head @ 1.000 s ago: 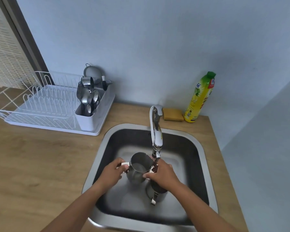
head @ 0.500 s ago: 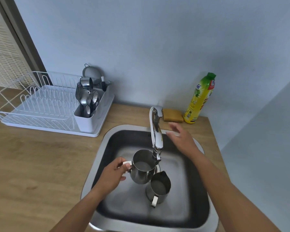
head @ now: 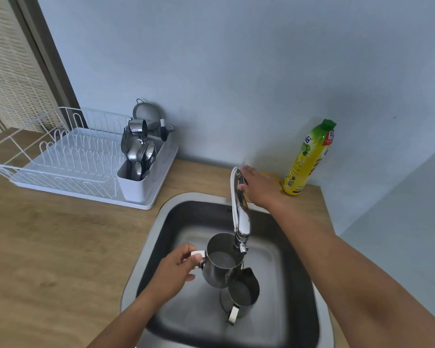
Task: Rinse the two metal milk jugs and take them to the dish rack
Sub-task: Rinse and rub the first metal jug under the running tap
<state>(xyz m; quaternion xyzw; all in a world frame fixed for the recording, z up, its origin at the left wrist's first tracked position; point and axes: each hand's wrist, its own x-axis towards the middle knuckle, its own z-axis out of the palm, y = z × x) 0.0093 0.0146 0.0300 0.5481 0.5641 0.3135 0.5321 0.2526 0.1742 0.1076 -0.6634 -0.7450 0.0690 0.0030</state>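
Fingers of the left grip [head: 176, 270] curl round the handle of the larger milk jug [head: 220, 270], held under the tap [head: 241, 214] spout in the sink [head: 146, 247]. The smaller milk jug [head: 241, 295] stands just beside it, on its near side. The right grip [head: 260, 190] lies on the tap's top; whether it clasps, I cannot tell. The dish rack [head: 68, 162] sits at the table's [head: 60, 247] far-left corner.

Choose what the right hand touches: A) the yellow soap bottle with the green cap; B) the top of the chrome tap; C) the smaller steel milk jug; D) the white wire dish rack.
B: the right hand holds the top of the chrome tap; the left hand grips the larger steel milk jug by its handle.
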